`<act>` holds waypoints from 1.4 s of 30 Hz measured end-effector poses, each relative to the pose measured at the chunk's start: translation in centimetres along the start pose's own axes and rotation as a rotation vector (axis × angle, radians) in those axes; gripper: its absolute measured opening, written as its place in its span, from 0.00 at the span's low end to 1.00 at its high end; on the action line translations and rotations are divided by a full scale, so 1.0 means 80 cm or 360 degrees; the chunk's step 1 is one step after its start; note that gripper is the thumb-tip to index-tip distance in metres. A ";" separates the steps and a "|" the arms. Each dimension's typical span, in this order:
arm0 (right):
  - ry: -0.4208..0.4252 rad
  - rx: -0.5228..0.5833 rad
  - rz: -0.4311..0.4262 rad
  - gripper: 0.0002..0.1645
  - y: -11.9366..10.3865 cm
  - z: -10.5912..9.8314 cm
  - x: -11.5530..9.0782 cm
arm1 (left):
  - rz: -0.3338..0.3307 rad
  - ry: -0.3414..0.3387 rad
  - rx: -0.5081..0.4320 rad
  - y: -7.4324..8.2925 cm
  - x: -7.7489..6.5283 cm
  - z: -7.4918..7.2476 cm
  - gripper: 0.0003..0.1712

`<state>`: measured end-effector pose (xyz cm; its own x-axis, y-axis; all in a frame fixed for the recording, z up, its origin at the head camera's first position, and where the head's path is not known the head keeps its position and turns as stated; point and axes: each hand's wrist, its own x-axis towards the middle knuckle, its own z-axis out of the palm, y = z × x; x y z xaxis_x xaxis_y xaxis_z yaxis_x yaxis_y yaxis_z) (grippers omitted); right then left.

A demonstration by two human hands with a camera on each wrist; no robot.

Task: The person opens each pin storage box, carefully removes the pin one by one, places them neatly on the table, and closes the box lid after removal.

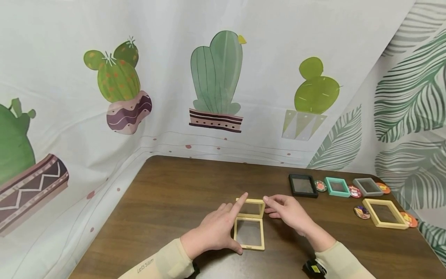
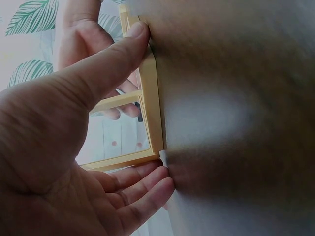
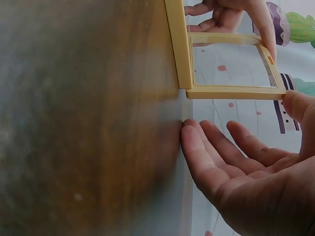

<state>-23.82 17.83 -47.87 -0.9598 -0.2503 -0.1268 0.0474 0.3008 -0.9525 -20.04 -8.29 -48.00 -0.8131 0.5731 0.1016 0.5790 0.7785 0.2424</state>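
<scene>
A pale yellow hinged display frame (image 1: 249,232) with clear film windows lies on the table in the head view, its lid (image 1: 251,209) raised upright at the far side. My left hand (image 1: 217,228) spans its left side, with the thumb at the near edge and the index finger against the lid. In the left wrist view, the thumb (image 2: 113,61) presses the frame's edge, while the other fingers bend by the hinge end. With its thumb, my right hand (image 1: 290,213) touches the lid's upper right corner; its remaining fingers are loose and apart from the frame in the right wrist view.
At the right stand a black frame (image 1: 303,186), a teal frame (image 1: 337,186), a grey frame (image 1: 367,187) and another yellow frame (image 1: 385,214). Round patterned discs, such as a red one (image 1: 354,191), lie beside them. Printed cloth (image 1: 167,77) hangs behind the brown table (image 1: 195,178).
</scene>
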 end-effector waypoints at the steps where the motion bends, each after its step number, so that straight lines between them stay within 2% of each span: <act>1: -0.0006 0.0000 -0.0001 0.33 0.001 0.000 0.000 | -0.0001 0.0000 0.0001 0.000 0.000 0.000 0.91; 10: -0.0062 -0.0006 -0.0040 0.33 0.004 0.001 0.002 | -0.0001 -0.0012 0.0009 0.000 0.000 -0.001 0.91; 22: -0.0142 0.0069 -0.0048 0.31 0.005 -0.003 0.002 | 0.0000 -0.0015 0.0032 0.001 0.000 0.002 0.92; 35: -0.0274 -0.0013 -0.0108 0.27 0.002 -0.005 -0.003 | 0.0024 0.0035 0.0033 0.003 0.000 0.002 0.93; 42: -0.0331 -0.0137 -0.0154 0.27 0.002 -0.007 -0.004 | 0.0034 0.0030 0.0052 0.004 0.000 0.001 0.93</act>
<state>-23.67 18.48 -47.85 -0.8807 -0.4632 -0.0989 -0.0742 0.3412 -0.9371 -19.84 -8.03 -48.02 -0.8012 0.5852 0.1250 0.5979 0.7741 0.2083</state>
